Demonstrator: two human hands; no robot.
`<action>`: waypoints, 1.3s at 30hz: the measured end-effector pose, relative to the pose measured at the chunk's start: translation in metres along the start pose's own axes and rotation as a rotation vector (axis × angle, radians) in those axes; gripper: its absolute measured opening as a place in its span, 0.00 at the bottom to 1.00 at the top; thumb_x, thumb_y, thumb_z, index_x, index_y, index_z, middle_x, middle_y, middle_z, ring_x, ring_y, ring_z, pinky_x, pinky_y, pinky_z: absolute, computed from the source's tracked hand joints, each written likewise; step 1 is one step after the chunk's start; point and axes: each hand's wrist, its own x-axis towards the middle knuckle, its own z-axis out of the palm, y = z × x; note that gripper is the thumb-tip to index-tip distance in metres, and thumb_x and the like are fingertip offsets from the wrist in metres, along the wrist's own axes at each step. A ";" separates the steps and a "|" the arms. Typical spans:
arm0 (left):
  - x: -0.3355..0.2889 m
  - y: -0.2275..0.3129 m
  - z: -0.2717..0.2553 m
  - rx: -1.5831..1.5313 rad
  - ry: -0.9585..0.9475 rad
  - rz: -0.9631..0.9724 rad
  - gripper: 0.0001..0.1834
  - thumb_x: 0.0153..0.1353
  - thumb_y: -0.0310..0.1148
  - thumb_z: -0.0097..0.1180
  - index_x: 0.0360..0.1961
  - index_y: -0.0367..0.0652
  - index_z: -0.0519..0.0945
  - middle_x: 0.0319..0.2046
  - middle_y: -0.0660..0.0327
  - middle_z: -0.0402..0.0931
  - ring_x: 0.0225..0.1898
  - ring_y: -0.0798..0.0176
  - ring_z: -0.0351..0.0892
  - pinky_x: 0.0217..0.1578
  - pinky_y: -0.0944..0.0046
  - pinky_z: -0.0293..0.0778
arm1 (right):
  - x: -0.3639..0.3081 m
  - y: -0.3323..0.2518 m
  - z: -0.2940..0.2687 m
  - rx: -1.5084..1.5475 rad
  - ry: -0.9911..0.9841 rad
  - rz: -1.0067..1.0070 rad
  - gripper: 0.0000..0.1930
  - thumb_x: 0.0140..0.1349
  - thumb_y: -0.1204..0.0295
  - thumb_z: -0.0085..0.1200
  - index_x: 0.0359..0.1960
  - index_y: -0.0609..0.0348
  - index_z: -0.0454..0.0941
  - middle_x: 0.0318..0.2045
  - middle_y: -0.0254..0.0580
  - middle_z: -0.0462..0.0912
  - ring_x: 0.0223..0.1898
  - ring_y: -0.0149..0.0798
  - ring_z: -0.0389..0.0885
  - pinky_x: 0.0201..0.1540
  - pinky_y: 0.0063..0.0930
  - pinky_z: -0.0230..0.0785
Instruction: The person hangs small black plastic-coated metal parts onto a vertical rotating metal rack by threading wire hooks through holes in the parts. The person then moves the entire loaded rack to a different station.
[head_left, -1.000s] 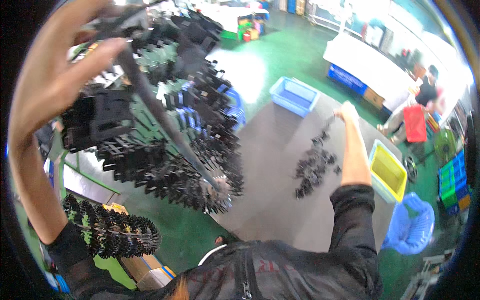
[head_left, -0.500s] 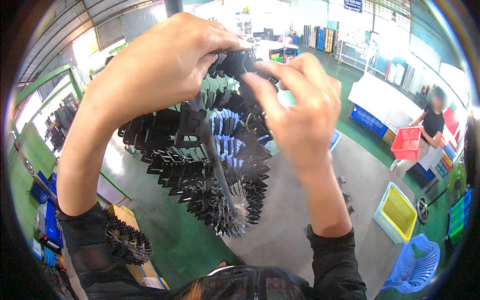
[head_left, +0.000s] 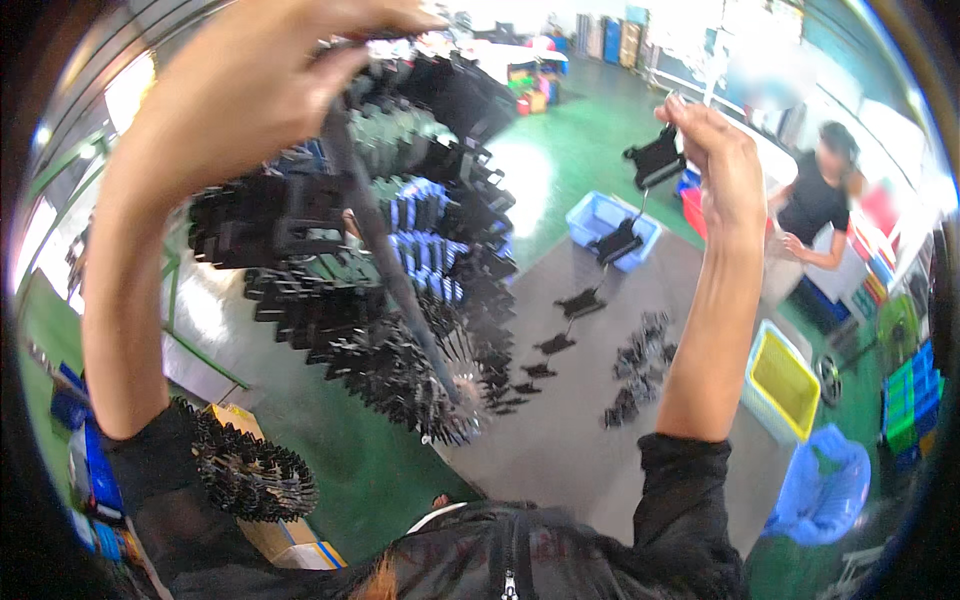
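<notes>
My right hand (head_left: 715, 150), raised at the upper right, pinches the top of a wire strand of flat black plastic parts (head_left: 655, 160). Link by link the strand slants down and left to the foot of a tall rack (head_left: 375, 240), densely hung with similar black parts around a dark central pole. At the upper left my left hand (head_left: 270, 75) is closed at the top of this rack. Dark pieces show between its thumb and fingers, but blur hides exactly what it grips. Below the strand, loose dark parts (head_left: 640, 365) lie in a pile on the grey table (head_left: 560, 440).
A light-blue basket (head_left: 600, 212) is at the table's far end. Along its right side sit a yellow basket (head_left: 785, 375) and a blue plastic chair (head_left: 825, 485). A co-worker (head_left: 820, 200) in black stands at the far right. Another bundle of black parts (head_left: 250, 465) is at lower left.
My right hand has moved away from the rack's top to the right, drawing out a strand of black parts. My left hand has shifted up and left. The pile on the table has come into view.
</notes>
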 end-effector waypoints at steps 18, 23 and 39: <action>0.005 0.005 -0.017 -0.054 -0.154 -0.143 0.25 0.50 0.18 0.47 0.53 0.42 0.70 0.50 0.55 0.71 0.52 0.55 0.71 0.49 0.58 0.69 | -0.008 0.320 -0.164 -1.170 -0.104 0.590 0.21 0.48 0.53 0.58 0.41 0.52 0.81 0.36 0.50 0.81 0.41 0.43 0.81 0.45 0.33 0.70; 0.020 0.007 -0.008 0.150 -0.126 0.033 0.19 0.52 0.23 0.51 0.47 0.37 0.74 0.46 0.50 0.74 0.50 0.45 0.70 0.52 0.55 0.65 | 0.016 0.164 -0.039 -0.678 0.099 -0.163 0.12 0.53 0.65 0.57 0.36 0.57 0.81 0.38 0.46 0.80 0.39 0.43 0.78 0.45 0.34 0.68; 0.005 -0.003 0.010 0.201 -0.001 0.078 0.17 0.52 0.24 0.49 0.46 0.36 0.75 0.40 0.49 0.76 0.43 0.45 0.74 0.46 0.56 0.69 | -0.020 -0.034 0.095 0.219 -0.266 -0.298 0.09 0.53 0.67 0.57 0.27 0.61 0.83 0.25 0.35 0.82 0.28 0.26 0.76 0.34 0.22 0.67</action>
